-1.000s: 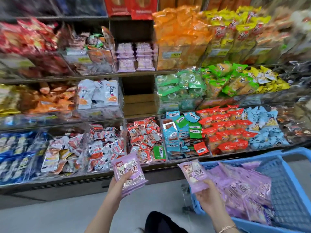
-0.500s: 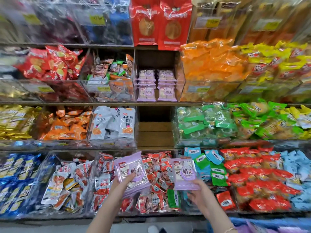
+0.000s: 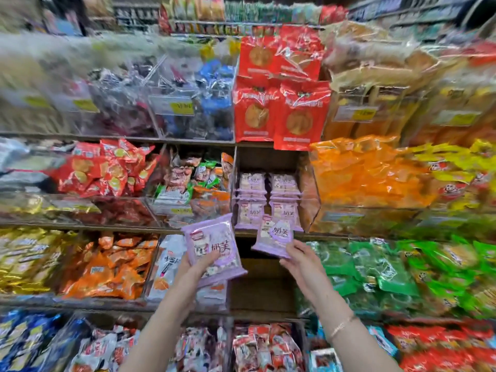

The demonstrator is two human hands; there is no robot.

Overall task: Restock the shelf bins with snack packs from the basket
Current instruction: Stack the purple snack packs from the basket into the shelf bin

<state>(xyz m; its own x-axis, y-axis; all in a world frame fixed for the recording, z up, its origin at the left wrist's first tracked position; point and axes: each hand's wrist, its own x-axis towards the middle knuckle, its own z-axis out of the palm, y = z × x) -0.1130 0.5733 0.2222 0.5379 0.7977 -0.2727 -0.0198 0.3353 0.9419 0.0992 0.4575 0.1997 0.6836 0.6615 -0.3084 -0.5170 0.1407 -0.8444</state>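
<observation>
By the left hand [image 3: 197, 267] a purple stack [image 3: 214, 244] is gripped; by the right hand [image 3: 302, 257] a purple pack [image 3: 273, 235], seemingly single, is pinched.

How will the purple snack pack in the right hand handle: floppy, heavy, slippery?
Probably light and fairly stiff: the right hand holds the purple snack pack by its lower edge without it drooping. Its glossy film likely slides easily.
</observation>
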